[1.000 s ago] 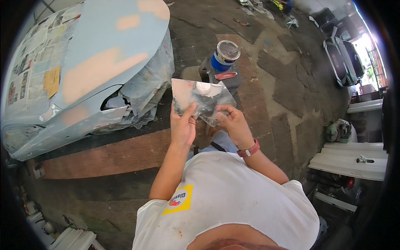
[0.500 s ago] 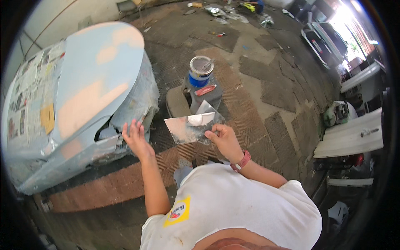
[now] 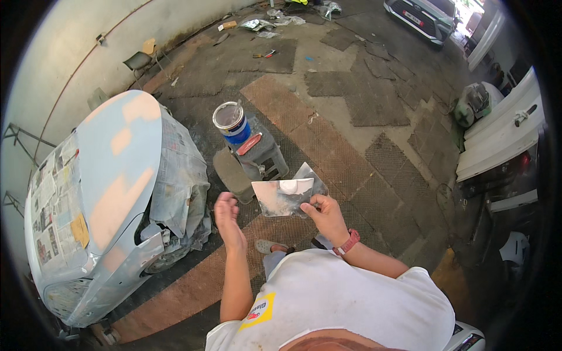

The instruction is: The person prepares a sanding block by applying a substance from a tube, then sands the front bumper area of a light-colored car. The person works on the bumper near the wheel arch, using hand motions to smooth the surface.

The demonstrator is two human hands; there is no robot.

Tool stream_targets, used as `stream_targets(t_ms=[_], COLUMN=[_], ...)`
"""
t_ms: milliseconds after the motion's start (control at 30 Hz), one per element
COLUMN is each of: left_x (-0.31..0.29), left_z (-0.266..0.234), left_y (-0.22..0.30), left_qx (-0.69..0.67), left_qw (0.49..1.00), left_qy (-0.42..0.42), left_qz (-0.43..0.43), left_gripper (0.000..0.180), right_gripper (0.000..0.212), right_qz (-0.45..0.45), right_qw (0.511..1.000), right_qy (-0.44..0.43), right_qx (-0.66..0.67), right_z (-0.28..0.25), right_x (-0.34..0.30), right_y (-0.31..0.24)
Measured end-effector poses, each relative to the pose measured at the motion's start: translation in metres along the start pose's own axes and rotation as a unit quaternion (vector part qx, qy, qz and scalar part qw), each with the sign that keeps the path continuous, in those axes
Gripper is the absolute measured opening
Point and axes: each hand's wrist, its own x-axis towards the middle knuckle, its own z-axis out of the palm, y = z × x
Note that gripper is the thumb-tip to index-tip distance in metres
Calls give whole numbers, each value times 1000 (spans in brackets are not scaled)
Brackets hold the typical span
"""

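My right hand (image 3: 329,217) grips a flat filler plate (image 3: 275,202) by its right edge, thumb on top. A dollop of white putty (image 3: 289,186) sits near the plate's upper edge, and pinkish smears cover its left part. Behind it a second thin sheet (image 3: 305,172) sticks out, apparently in the same grip. My left hand (image 3: 230,223) is raised to the left of the plate, slightly blurred, fingers loosely bent and holding nothing. Left of it stands a car body (image 3: 137,149) in pale blue-grey with pinkish filler patches, partly masked with newspaper (image 3: 54,193).
Ahead, a grey plastic stool (image 3: 270,153) carries an open blue can (image 3: 236,133) and a red tube-like item (image 3: 250,144). A low grey-brown block (image 3: 229,172) stands beside it. Worn mats (image 3: 328,146) cover the floor. White panels (image 3: 497,131) stand right; another car (image 3: 422,19) is far off.
The view has swung right, so the masked car and stool sit farther left. My left hand's fingers, spread before, are now closer together and bent. The right hand keeps its grip on the plate.
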Motion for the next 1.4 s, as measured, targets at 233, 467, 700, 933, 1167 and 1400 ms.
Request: stream_targets(t_ms=[233,467,700,933,1167,1400], left_x=[-90,-105,-117,-124,-126,-117], left_z=[107,132,125,159,171,159], left_y=[-48,-67,-58,-50,-42,-60], left_qx=[-70,-154,-189,-196,26,116], left_qw=[984,979,913,930,972,985], left_qy=[-145,-112,-152,-178,-198,-32], left_qz=[-82,-77,-329,-253,-127,121], left_gripper=[39,38,42,45,48,41], right_gripper=[27,39,54,41,61,63], right_qz=[-22,-42,103,137,-276,-415], right_qw=[999,998,898,924,909,755], right_qy=[-6,8,-93,-215,-108,-227], right_qx=[-49,-41,417,284,-293,-454], right_z=[-70,-172,-224,-226,-199,-165], right_x=[-7,-12,10,24,30,-2], right_y=[18,57,19,22,-61,-31])
